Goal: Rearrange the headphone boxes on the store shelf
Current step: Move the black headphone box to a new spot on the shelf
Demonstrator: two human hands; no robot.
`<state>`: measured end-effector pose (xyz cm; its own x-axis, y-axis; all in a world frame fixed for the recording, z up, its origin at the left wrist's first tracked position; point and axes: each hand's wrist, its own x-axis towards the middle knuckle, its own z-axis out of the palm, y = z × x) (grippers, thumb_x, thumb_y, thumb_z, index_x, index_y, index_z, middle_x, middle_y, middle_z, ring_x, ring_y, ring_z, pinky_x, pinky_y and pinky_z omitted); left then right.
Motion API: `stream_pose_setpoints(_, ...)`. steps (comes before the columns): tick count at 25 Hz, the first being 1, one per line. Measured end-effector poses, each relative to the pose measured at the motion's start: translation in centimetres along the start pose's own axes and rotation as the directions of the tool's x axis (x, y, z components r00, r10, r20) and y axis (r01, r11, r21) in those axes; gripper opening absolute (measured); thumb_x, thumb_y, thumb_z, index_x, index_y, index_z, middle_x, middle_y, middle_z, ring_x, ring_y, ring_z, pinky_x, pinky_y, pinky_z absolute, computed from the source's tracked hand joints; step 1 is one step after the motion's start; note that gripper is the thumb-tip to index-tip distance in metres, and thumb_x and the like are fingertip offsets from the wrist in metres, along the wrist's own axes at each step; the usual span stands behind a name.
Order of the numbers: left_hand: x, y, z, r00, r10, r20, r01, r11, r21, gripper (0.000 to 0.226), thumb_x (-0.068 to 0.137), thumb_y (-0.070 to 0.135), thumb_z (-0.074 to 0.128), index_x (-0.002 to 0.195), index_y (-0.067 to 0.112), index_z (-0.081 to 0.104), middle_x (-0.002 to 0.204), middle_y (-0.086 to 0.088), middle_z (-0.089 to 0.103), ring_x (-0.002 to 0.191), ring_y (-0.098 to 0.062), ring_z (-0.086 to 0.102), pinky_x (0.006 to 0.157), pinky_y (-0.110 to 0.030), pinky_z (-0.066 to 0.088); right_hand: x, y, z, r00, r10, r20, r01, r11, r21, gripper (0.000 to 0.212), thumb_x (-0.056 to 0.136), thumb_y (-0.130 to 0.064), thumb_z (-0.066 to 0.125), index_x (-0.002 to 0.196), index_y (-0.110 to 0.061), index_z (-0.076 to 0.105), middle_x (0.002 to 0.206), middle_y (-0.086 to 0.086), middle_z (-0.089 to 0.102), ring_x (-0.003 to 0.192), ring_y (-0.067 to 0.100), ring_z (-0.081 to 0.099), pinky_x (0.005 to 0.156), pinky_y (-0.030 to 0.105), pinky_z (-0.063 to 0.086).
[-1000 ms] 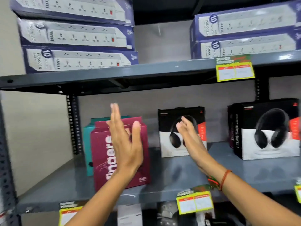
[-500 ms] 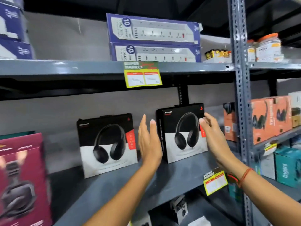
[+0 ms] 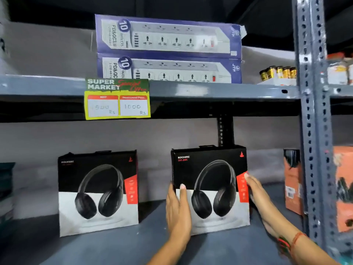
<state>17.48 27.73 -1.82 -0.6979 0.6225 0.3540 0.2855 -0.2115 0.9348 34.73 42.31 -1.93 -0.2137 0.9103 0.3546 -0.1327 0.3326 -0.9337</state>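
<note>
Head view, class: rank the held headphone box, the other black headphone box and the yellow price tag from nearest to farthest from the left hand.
1. Held headphone box: touching the left hand.
2. Other black headphone box: leftward, same shelf.
3. Yellow price tag: on the shelf edge above.

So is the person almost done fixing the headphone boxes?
Hard to say. The left black box stands upright, facing out, so it looks done. Both hands, left hand and right hand, grip the sides of the right black box. The orange boxes past the post look untouched.
</note>
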Motion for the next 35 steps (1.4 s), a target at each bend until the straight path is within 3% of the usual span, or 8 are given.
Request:
stream_pose_setpoints(4,0.1,-0.3,-0.2,0.999,-0.038,-0.019,0.038,0.999,-0.03,0.057,0.102,0.055,0.029,0.156,0.036,0.03,0.164,0.013,0.03,0.153,-0.014,0.023,0.122,-0.039,0.013,0.3,0.8,-0.2,0.997,-0.025,0.069,0.024,0.999,0.025,0.056,0.093,-0.061,0.052,0.141,-0.033,0.057,0.144,-0.007,0.061,0.135,0.014,0.053,0.12,0.046,0.033)
stream_pose_setpoints(8,0.7,1.2,-2.9,0.987,-0.096,-0.126,0.109,0.989,0.101,0.074,0.094,0.071,0.022,0.146,0.028,0.053,0.153,-0.011,0.051,0.143,-0.033,0.042,0.115,-0.045,0.029,-1.2,-2.3,-0.4,0.991,-0.075,0.115,0.076,0.997,0.001,0.057,0.083,-0.071,0.055,0.125,-0.036,0.071,0.126,-0.012,0.074,0.119,0.006,0.066,0.11,0.041,0.045)
stream_pose_setpoints(11,0.6,3.4,-5.4,0.988,-0.068,-0.139,0.093,0.979,0.182,0.08,0.09,0.077,0.013,0.107,0.025,0.073,0.127,-0.016,0.066,0.128,-0.037,0.053,0.097,-0.044,0.037,-3.0,-5.2,0.0,0.988,-0.103,0.115,0.101,0.995,0.021,0.049,0.076,-0.076,0.057,0.1,-0.04,0.081,0.101,-0.013,0.082,0.096,0.004,0.075,0.09,0.034,0.055)
stream_pose_setpoints(13,0.0,4.3,-6.7,0.988,-0.063,-0.143,0.086,0.984,0.159,0.068,0.089,0.078,0.014,0.079,0.033,0.063,0.103,-0.008,0.066,0.126,-0.034,0.053,0.091,-0.041,0.033,-4.1,-6.3,0.7,0.988,-0.104,0.118,0.103,0.995,0.014,0.058,0.072,-0.079,0.057,0.101,-0.035,0.081,0.102,-0.009,0.082,0.097,0.009,0.074,0.09,0.035,0.056)
stream_pose_setpoints(15,-0.4,4.4,-8.2,0.981,-0.082,-0.174,0.104,0.987,0.12,0.08,0.088,0.08,0.016,0.105,0.024,0.071,0.119,-0.01,0.067,0.135,-0.034,0.046,0.101,-0.046,0.033,-5.4,-7.1,1.9,0.985,-0.105,0.137,0.102,0.994,0.022,0.056,0.072,-0.08,0.057,0.099,-0.037,0.081,0.098,-0.012,0.082,0.09,0.002,0.075,0.086,0.033,0.056)
stream_pose_setpoints(18,-0.6,3.8,-11.6,0.961,-0.084,-0.265,0.111,0.99,0.09,0.089,0.087,0.08,0.016,0.143,0.022,0.055,0.154,-0.009,0.049,0.146,-0.032,0.034,0.115,-0.049,0.026,-7.7,-7.9,5.4,0.978,-0.118,0.174,0.11,0.992,0.055,0.045,0.072,-0.078,0.056,0.096,-0.048,0.079,0.095,-0.022,0.08,0.088,-0.006,0.074,0.085,0.032,0.054)
stream_pose_setpoints(25,1.4,1.1,-22.6,0.908,-0.091,-0.409,0.1,0.995,0.002,0.093,0.076,0.085,0.008,0.147,0.041,0.049,0.156,0.0,0.047,0.145,-0.031,0.037,0.119,-0.05,0.025,-11.2,-6.2,17.3,0.929,-0.076,0.361,0.031,0.991,0.127,0.093,0.067,-0.081,0.057,0.147,-0.036,0.05,0.151,-0.013,0.053,0.141,0.008,0.043,0.122,0.044,0.029)
stream_pose_setpoints(35,5.5,-2.7,-28.7,0.948,-0.204,-0.244,0.176,0.976,-0.13,0.088,0.086,0.082,0.016,0.146,0.03,0.053,0.157,-0.006,0.047,0.146,-0.028,0.038,0.122,-0.05,0.024,-10.3,-3.0,25.6,0.899,0.007,0.438,-0.075,0.987,0.139,0.119,0.045,-0.094,0.065,0.149,-0.038,0.046,0.15,-0.012,0.054,0.139,0.011,0.047,0.123,0.046,0.027)
